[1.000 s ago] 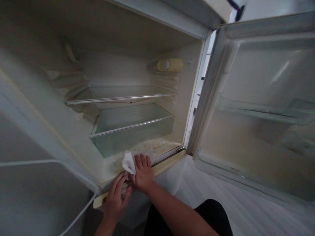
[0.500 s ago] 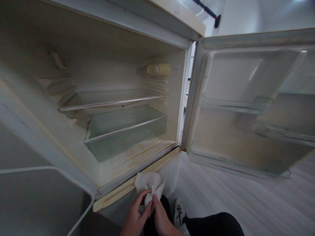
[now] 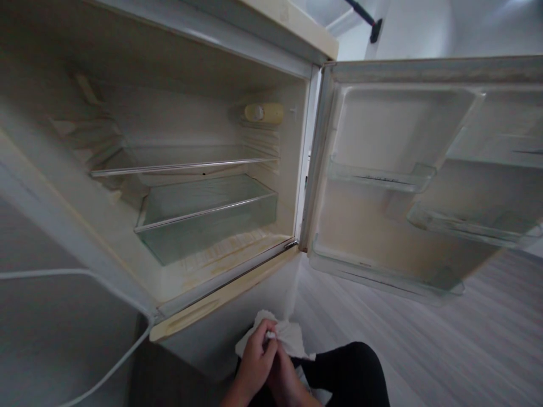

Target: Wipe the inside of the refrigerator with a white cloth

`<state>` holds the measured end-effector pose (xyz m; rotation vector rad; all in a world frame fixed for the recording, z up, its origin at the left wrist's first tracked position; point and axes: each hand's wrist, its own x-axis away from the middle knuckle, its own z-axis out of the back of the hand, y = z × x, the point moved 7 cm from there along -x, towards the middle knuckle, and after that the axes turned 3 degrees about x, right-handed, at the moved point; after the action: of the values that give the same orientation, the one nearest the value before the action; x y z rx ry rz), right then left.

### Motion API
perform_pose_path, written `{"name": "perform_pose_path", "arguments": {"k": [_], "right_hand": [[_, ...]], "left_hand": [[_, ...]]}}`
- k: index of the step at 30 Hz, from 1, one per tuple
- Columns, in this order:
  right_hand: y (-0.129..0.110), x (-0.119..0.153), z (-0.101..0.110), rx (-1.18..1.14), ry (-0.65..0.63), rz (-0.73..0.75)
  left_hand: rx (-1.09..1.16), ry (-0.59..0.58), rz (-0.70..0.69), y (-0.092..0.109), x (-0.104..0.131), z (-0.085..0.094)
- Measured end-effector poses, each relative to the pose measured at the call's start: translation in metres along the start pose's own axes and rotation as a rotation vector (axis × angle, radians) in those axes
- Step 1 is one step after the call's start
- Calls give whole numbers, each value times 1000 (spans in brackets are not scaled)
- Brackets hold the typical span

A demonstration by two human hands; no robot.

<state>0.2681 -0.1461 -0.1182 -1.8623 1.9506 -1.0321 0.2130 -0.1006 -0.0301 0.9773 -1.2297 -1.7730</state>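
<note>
One cloth — long axis sideways (crumpled)

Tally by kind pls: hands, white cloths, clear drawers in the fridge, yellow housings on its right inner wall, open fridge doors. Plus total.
Left hand and right hand: 2
White cloth: 1
Clear drawer: 1
Yellow housing: 1
Open door: 1
Total: 6
</note>
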Motion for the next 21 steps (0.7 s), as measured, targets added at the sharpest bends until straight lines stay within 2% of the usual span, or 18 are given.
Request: {"name": "perform_pose_path", "arguments": {"k": [3,5,9,10,15,18,21], "right_hand": [[-2,8,-5,25,-67,-51],[-13,14,-3,62,-82,-2],[-28,15,19,-53,14,-65],[-33,13,26,-96,40,-81],[-72,9,51,-160,162,-55],[-100,16,59,-133,236,-12],[-124,23,60,-136,274,35]], "left_hand": [[68,157,48,-3,4,7],[105,188,86,-3,10,4],[98,-34,136,2,26,-27],[94,-56,144,2,29,-31],[64,37,112,-10,35,-33],[-70,-59,58,-5,36,-47],[-130,-106,27,11,34,-62]]}}
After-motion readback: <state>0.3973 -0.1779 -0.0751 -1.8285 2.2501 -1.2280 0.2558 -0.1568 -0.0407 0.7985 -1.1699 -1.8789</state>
